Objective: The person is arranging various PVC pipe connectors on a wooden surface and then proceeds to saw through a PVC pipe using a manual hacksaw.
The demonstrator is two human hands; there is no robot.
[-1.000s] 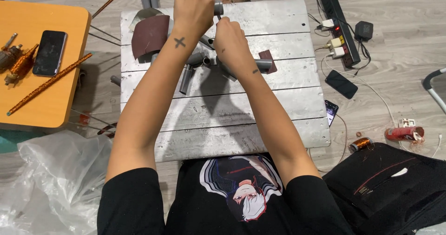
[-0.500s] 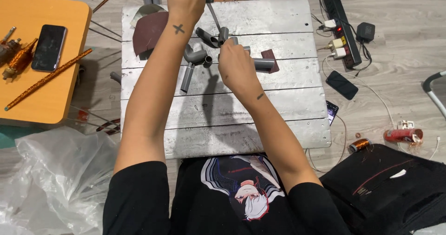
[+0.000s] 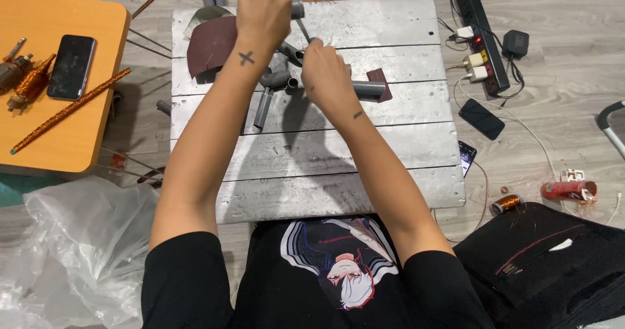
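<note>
Hands at upper centre of the frame, above the grey slatted metal tabletop (image 3: 325,153). Left hand (image 3: 262,13) has its grip closed around a short grey plastic pipe piece (image 3: 297,7); right hand (image 3: 325,75) has its grip pinching a thin grey metal rod (image 3: 303,29) among grey pipe fittings (image 3: 277,80). Brown sandpaper sheet (image 3: 211,42) lies to the left.

Grey pipe assembly (image 3: 281,82) on metal table; short grey tube (image 3: 297,7) raised above it.

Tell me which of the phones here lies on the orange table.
The black phone, screen up on the orange table beside the hand tools; the other two lie on the floor right of the metal table.
</note>
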